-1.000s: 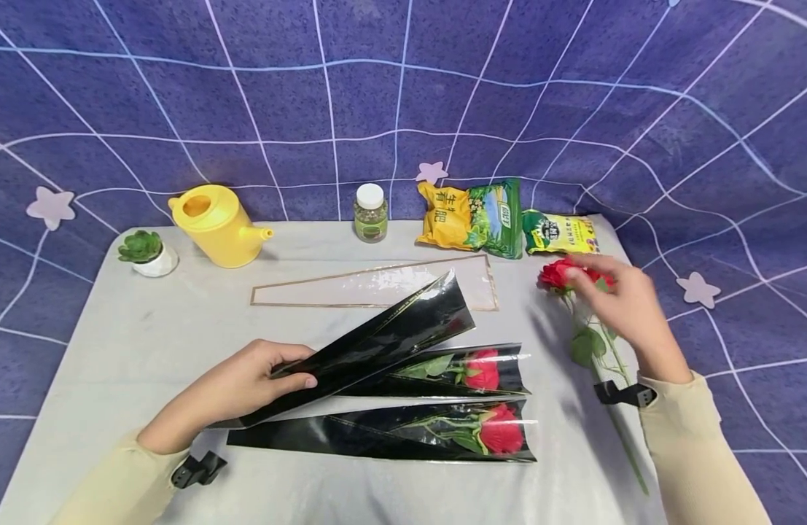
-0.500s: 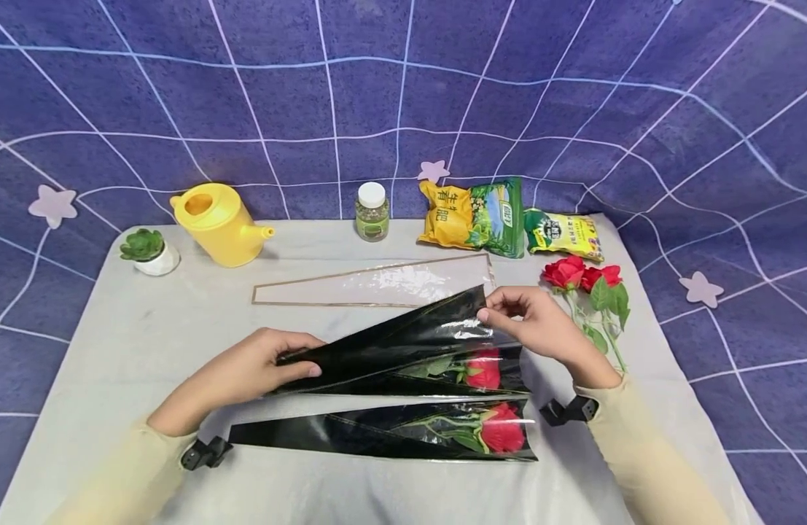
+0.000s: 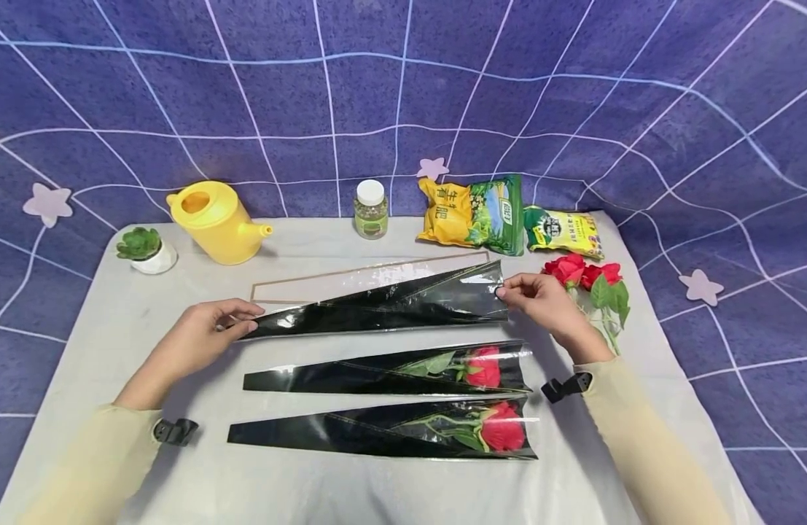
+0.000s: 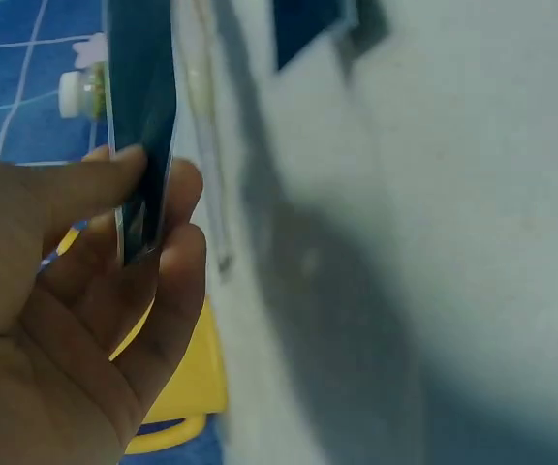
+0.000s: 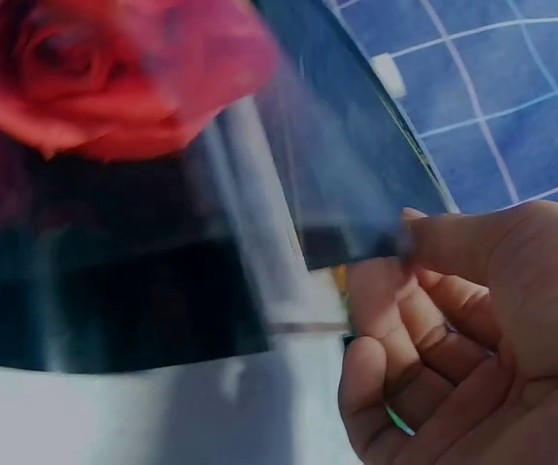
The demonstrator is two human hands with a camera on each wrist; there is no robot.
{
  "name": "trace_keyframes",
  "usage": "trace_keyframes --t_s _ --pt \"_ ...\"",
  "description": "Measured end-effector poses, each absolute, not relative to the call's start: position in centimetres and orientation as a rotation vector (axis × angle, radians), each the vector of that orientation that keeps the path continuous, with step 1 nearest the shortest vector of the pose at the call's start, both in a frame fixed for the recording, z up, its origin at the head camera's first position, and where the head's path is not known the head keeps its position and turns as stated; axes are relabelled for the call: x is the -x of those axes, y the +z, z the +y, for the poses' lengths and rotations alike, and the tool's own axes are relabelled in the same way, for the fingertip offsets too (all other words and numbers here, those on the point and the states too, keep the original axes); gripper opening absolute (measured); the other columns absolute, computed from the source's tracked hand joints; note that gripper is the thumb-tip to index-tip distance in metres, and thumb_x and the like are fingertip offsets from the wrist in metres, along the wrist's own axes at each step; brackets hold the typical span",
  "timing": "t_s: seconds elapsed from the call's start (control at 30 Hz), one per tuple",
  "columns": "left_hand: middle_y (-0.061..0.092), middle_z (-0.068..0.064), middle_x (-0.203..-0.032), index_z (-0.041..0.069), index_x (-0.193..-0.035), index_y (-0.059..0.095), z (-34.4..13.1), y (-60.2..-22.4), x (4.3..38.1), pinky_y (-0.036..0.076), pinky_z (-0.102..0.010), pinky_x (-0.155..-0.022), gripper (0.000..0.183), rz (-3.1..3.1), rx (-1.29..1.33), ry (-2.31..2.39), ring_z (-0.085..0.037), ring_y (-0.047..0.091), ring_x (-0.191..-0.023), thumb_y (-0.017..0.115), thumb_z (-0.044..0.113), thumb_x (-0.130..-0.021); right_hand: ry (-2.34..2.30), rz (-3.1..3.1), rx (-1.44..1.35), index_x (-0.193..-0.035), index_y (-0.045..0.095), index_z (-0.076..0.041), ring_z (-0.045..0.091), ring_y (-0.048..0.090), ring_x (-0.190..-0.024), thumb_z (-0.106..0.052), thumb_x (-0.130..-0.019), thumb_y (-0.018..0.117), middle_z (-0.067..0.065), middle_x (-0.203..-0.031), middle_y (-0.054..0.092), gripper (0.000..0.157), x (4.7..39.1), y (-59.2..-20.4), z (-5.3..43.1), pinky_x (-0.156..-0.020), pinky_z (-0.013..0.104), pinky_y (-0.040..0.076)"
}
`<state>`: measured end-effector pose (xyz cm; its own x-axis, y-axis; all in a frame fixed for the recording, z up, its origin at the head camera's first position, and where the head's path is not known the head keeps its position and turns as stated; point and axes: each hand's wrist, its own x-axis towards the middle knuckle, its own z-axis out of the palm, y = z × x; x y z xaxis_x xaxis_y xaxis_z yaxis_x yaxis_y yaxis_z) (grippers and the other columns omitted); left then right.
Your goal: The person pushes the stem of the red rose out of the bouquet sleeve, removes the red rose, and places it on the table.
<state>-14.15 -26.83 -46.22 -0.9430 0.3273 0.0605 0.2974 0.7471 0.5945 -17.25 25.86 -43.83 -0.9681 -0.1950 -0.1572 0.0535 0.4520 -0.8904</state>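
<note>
Risk of creasing black wrapper [image 3: 383,306], pinched at narrow end by left hand [image 3: 196,337], at mouth by right hand [image 3: 546,306], through uneven pulling.

There are three black sleeves [image 3: 377,310], four roses [image 3: 503,429], one jar [image 3: 371,219].

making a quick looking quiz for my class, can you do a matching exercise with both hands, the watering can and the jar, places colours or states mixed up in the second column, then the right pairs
Column one
1. left hand
2. right hand
3. watering can
4. jar

Column two
a. topped with a white lid
b. pinching the wide end of the held black wrapper
c. yellow all over
d. gripping the narrow end of the same wrapper

Right pairs: 1-d, 2-b, 3-c, 4-a
</note>
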Motion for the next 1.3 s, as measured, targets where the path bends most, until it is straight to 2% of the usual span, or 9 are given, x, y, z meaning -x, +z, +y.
trace_keyframes --t_s 0.23,0.43,0.6,0.67,0.8,0.97,1.13,1.3 --pt "0.067 -0.002 -0.097 0.012 -0.106 0.071 -26.4 -47.6 15.0 0.047 -0.039 -0.068 0.021 2.996 -0.465 0.940 -0.016 0.060 -0.080 0.067 0.006 -0.087 -1.446 2.460 0.097 -0.102 0.062 0.009 0.037 0.064 -0.073 -0.007 -0.087 0.067 0.024 -0.086 0.066 0.023 18.1 -47.1 26.6 -0.057 0.033 0.050" --pt "0.066 -0.004 -0.098 0.010 -0.103 0.071 -26.2 -47.9 15.3 0.047 -0.040 -0.069 0.018 3.035 -0.430 0.949 -0.018 0.060 -0.081 0.069 0.006 -0.085 -1.360 2.528 0.113 -0.101 0.064 0.004 0.029 0.064 -0.070 -0.012 -0.087 0.068 0.016 -0.084 0.068 0.022 18.3 -47.5 26.5 -0.058 0.030 0.049" --pt "0.062 -0.011 -0.107 0.008 -0.100 0.071 -25.6 -47.3 14.7 0.038 -0.048 -0.085 0.016 3.128 -0.426 0.893 -0.032 0.052 -0.101 0.070 0.013 -0.085 -1.195 2.714 0.197 -0.109 0.066 -0.002 0.024 0.065 -0.069 -0.021 -0.089 0.066 0.010 -0.083 0.069 0.027 18.0 -46.8 26.9 -0.059 0.031 0.049" --pt "0.061 -0.012 -0.110 0.009 -0.101 0.071 -25.0 -47.0 14.1 0.034 -0.051 -0.087 0.018 3.164 -0.444 0.841 -0.035 0.047 -0.104 0.071 0.018 -0.085 -1.156 2.780 0.294 -0.113 0.065 -0.003 0.024 0.064 -0.070 -0.023 -0.090 0.066 0.008 -0.085 0.069 0.030 17.6 -46.2 27.0 -0.060 0.031 0.049" --pt "0.061 -0.007 -0.110 0.011 -0.107 0.068 -23.1 -46.4 12.2 0.040 -0.049 -0.084 0.026 3.164 -0.586 0.729 -0.030 0.053 -0.101 0.070 0.025 -0.085 -1.129 2.805 0.555 -0.116 0.064 -0.009 0.019 0.064 -0.075 -0.027 -0.089 0.066 0.004 -0.097 0.068 0.032 15.9 -44.9 26.3 -0.064 0.033 0.051" --pt "0.060 -0.005 -0.115 0.013 -0.115 0.066 -19.7 -45.8 9.6 0.044 -0.047 -0.082 0.038 3.142 -0.855 0.542 -0.026 0.056 -0.102 0.070 0.033 -0.083 -0.949 2.835 0.911 -0.120 0.062 -0.018 0.014 0.060 -0.097 -0.033 -0.087 0.068 -0.002 -0.114 0.062 0.036 13.1 -43.5 24.4 -0.078 0.036 0.049" --pt "0.058 -0.008 -0.120 0.012 -0.120 0.063 -16.8 -45.7 7.8 0.043 -0.048 -0.086 0.046 3.081 -1.047 0.407 -0.027 0.054 -0.105 0.071 0.037 -0.082 -0.634 2.913 1.152 -0.121 0.061 -0.014 0.017 0.055 -0.108 -0.036 -0.081 0.073 0.000 -0.118 0.059 0.047 10.9 -43.2 21.9 -0.091 0.038 0.043" --pt "0.055 -0.008 -0.123 0.014 -0.125 0.059 -15.0 -46.5 7.0 0.044 -0.048 -0.084 0.053 3.005 -1.100 0.279 -0.027 0.053 -0.107 0.071 0.040 -0.081 -0.434 2.889 1.247 -0.125 0.059 -0.010 0.024 0.053 -0.109 -0.034 -0.079 0.076 0.007 -0.121 0.057 0.054 9.5 -44.1 20.4 -0.091 0.041 0.042"
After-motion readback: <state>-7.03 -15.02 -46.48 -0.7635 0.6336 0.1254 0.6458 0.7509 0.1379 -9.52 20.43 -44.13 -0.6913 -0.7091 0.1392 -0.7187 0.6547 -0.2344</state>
